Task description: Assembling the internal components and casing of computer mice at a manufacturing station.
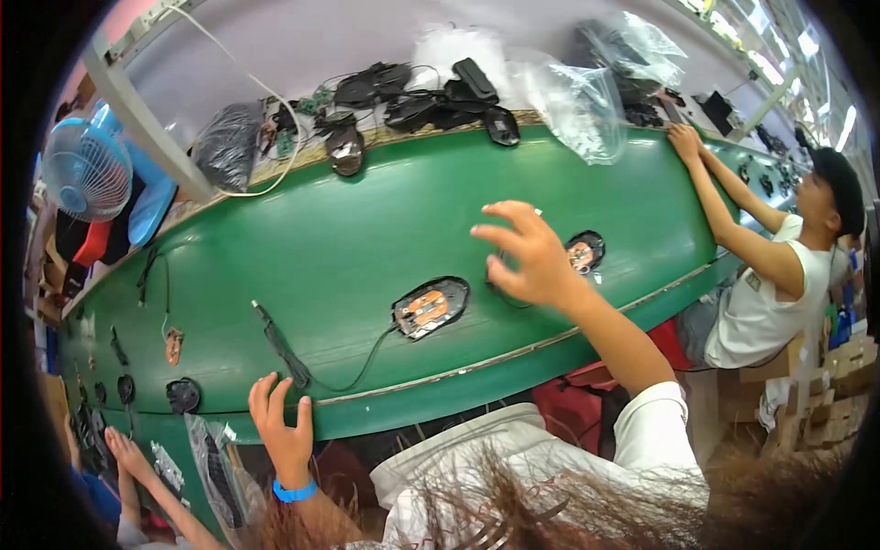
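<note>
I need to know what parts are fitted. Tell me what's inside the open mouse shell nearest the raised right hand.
Inside the open mouse shell sits an orange-brown circuit board, with a black cable trailing from it. The right hand hovers beside it, not covering it. Anything beneath the board is hidden.

White sleeves, blue wristband (294,492)

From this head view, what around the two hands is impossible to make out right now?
- Right hand: its palm side faces away, so contact with the belt is unclear.
- Open mouse base: its board parts are too small.
- Second mouse base: partly hidden behind the right hand.
- Left hand: its grip on the belt's edge is unclear.
</note>
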Motion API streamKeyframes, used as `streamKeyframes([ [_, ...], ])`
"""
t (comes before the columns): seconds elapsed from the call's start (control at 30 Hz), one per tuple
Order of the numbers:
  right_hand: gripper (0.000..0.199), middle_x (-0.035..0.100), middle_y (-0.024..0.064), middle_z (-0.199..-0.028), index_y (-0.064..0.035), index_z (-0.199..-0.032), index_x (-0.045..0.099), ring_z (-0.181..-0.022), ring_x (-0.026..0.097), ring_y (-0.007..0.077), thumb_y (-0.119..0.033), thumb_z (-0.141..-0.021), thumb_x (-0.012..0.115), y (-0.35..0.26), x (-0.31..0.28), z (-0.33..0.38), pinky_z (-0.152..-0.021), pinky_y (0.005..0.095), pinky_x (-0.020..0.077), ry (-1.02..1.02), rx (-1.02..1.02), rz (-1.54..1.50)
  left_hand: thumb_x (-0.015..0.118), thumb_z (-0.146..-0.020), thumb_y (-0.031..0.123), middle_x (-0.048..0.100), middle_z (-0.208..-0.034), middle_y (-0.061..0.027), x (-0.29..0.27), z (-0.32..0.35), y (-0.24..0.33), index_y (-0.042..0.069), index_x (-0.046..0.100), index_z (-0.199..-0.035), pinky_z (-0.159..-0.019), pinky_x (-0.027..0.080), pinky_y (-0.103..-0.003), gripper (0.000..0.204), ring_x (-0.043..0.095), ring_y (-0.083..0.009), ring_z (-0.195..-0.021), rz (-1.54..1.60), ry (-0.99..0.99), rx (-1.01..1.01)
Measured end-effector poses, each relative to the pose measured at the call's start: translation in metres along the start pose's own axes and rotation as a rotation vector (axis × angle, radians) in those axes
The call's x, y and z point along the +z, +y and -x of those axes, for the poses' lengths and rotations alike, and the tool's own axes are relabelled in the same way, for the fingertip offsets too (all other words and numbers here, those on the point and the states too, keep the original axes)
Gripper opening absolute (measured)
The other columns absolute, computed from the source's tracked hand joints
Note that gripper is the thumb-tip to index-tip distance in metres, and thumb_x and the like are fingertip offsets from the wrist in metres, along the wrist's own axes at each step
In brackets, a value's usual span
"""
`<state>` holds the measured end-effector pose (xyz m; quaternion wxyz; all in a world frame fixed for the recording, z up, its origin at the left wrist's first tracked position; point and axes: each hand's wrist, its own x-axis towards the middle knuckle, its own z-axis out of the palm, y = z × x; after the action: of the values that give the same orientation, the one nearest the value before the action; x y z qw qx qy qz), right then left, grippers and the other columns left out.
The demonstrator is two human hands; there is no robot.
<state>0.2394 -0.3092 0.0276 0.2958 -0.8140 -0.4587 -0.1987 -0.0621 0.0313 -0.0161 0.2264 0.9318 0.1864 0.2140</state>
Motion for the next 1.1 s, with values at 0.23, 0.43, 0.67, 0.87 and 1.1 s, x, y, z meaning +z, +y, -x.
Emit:
streamKeyframes([
  [0.23,0.032,0.074,0.0151,-0.103,-0.0056,-0.112,0.073,-0.098,0.07,0.032,-0.012,-0.083,0.062,0.174,-0.023,0.0,-0.092,0.0402,0.0534,0.198,0.398,0.164,0.075,-0.077,0.008,0.066,-0.123,-0.0144,-0.001,-0.004,0.005,0.005,0.07,-0.11,-0.106,0.044,-0.05,0.033,0.057,-0.0391,-0.123,-0.061,0.079,0.092],
  [0.43,0.041,0.071,0.0201,-0.12,-0.0109,-0.128,0.07,-0.106,0.067,0.034,-0.028,-0.092,0.066,0.386,-0.056,0.05,-0.095,0.0423,0.0513,-0.027,0.702,0.392,0.074,-0.078,0.007,0.07,-0.109,-0.0135,0.022,-0.022,0.023,0.005,0.071,-0.105,-0.098,0.05,-0.045,0.027,0.064,-0.0359,-0.11,0.092,0.184,0.121],
  [0.67,0.032,0.071,0.02,-0.11,-0.0076,-0.12,0.072,-0.103,0.067,0.0371,-0.023,-0.092,0.067,0.399,-0.006,0.023,-0.09,0.044,0.0517,-0.085,0.667,0.377,0.072,-0.079,0.004,0.07,-0.106,-0.0135,-0.004,-0.006,0.008,0.004,0.071,-0.103,-0.095,0.052,-0.044,0.024,0.065,-0.0357,-0.105,0.096,0.368,0.057],
  [0.87,0.03,0.069,0.0193,-0.119,-0.0101,-0.119,0.072,-0.107,0.065,0.0399,-0.016,-0.091,0.064,0.401,0.004,0.019,-0.092,0.045,0.0505,0.242,0.586,0.653,0.076,-0.076,0.009,0.064,-0.125,-0.0182,-0.08,-0.026,-0.074,0.008,0.068,-0.119,-0.105,0.046,-0.047,0.044,0.058,-0.0382,-0.121,-0.237,0.383,-0.188],
  [1.1,0.02,0.071,0.0225,-0.105,-0.005,-0.105,0.072,-0.1,0.067,0.0413,-0.01,-0.088,0.062,0.426,-0.003,0.03,-0.088,0.0474,0.0523,-0.074,0.769,0.447,0.089,-0.059,0.03,0.054,-0.138,-0.0182,-0.115,-0.041,-0.161,0.022,0.059,-0.141,-0.115,0.039,-0.047,0.088,0.047,-0.0406,-0.132,-0.266,0.061,-0.423],
])
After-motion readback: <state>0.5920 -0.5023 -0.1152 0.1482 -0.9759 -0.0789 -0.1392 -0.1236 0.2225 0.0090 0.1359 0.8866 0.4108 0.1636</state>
